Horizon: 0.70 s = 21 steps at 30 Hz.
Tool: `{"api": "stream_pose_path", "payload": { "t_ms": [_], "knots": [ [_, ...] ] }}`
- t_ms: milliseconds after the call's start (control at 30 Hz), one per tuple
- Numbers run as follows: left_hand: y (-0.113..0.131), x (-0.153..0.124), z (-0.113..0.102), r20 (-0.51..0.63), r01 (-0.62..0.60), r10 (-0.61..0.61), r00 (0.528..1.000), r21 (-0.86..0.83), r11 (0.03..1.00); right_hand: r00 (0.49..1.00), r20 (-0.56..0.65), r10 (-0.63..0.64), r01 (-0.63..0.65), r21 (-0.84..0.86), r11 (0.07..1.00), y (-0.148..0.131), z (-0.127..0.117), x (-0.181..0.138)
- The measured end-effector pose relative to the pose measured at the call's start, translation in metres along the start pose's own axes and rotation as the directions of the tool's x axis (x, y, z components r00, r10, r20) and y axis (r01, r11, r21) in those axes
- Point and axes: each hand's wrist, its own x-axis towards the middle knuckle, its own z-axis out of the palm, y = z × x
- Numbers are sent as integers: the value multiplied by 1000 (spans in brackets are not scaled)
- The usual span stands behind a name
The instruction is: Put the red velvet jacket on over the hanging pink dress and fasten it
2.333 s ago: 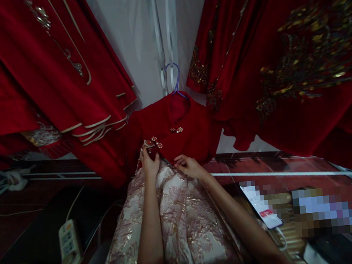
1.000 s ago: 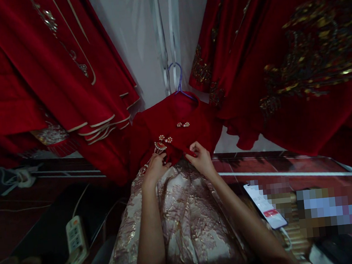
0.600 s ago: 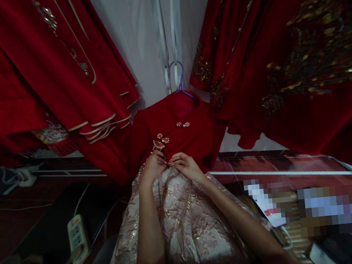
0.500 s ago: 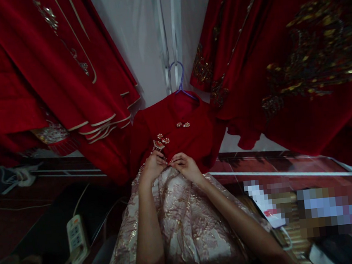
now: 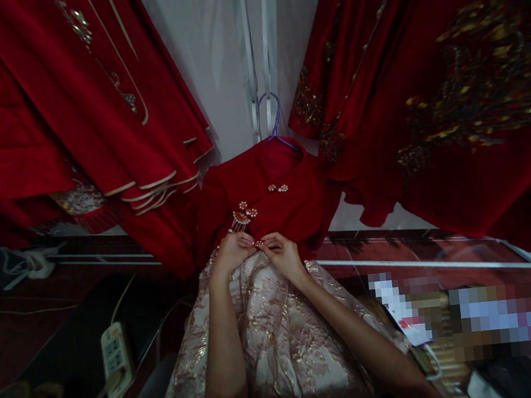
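A dress hangs in front of me on a purple hanger (image 5: 273, 118), with a red velvet top (image 5: 289, 206) and a pale pink and gold brocade skirt (image 5: 279, 341). Pearl clasps (image 5: 277, 188) and a tasselled brooch (image 5: 243, 217) sit on the top's front. My left hand (image 5: 232, 255) and my right hand (image 5: 281, 254) meet at the waist seam, just below the brooch. Both pinch the red fabric edge there, fingertips close together.
Red embroidered garments (image 5: 447, 94) hang at right, and more red robes (image 5: 73, 111) at left. A white power strip (image 5: 113, 359) with its cable lies at lower left. A phone (image 5: 401, 317) rests on the red glass-topped table (image 5: 440, 254) at right.
My right hand came down from the red top's hem to meet the left hand at the waist. The left hand moved from the brooch down to the seam. The view shifted slightly.
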Motion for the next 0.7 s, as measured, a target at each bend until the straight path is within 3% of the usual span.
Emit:
{"api": "stream_pose_path", "payload": {
  "t_ms": [467, 567, 700],
  "knots": [
    [4, -4, -1, 44, -23, 22, 999, 17, 1000, 995, -85, -54, 51, -36, 998, 1, 1, -2],
    [2, -3, -3, 54, -72, 72, 996, -3, 997, 995, -66, -73, 69, -66, 995, 0, -1, -2],
    [-2, -3, -7, -38, -129, 134, 990, 112, 985, 988, -57, -147, 134, -182, 974, -6, -9, 3]
  ]
}}
